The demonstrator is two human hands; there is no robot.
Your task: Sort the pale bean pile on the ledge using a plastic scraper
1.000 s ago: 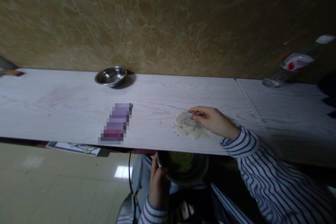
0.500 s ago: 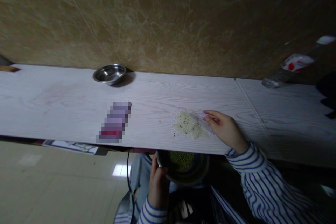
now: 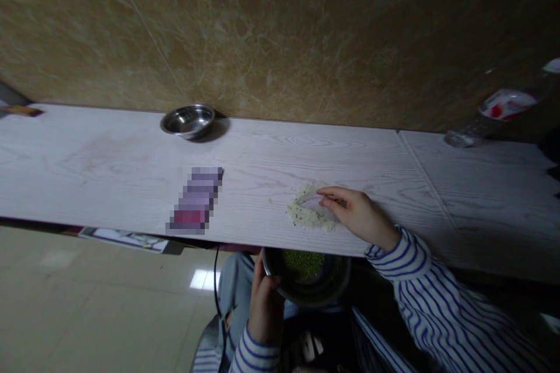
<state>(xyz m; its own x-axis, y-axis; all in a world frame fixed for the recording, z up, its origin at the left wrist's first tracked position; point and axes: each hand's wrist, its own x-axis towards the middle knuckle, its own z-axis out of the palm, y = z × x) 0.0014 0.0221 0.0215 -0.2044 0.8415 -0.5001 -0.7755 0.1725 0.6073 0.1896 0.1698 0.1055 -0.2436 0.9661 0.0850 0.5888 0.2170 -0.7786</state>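
Note:
My left hand [image 3: 266, 309] grips the left rim of a metal bowl [image 3: 308, 298] held just below the table's front edge. Small green beans [image 3: 303, 264], like mung beans, lie in the bowl. Over the table, my right hand [image 3: 356, 215] pinches a clear see-through plastic piece [image 3: 312, 199] with a curved rim; its exact kind is hard to make out. It rests in a pile of white rice [image 3: 301, 217], dotted with a few green beans, on the white wood-grain tabletop.
A small steel bowl [image 3: 188, 122] stands by the wall. A pixelated flat purple object [image 3: 196, 201] lies left of the rice. At the right is a clear bottle [image 3: 499, 109] with a red and white label. A cable [image 3: 217, 285] hangs below the table edge.
My right hand has moved left with the clear plastic piece, into the rice, which is now spread lower. The left hand still grips the bowl. The view has shifted slightly.

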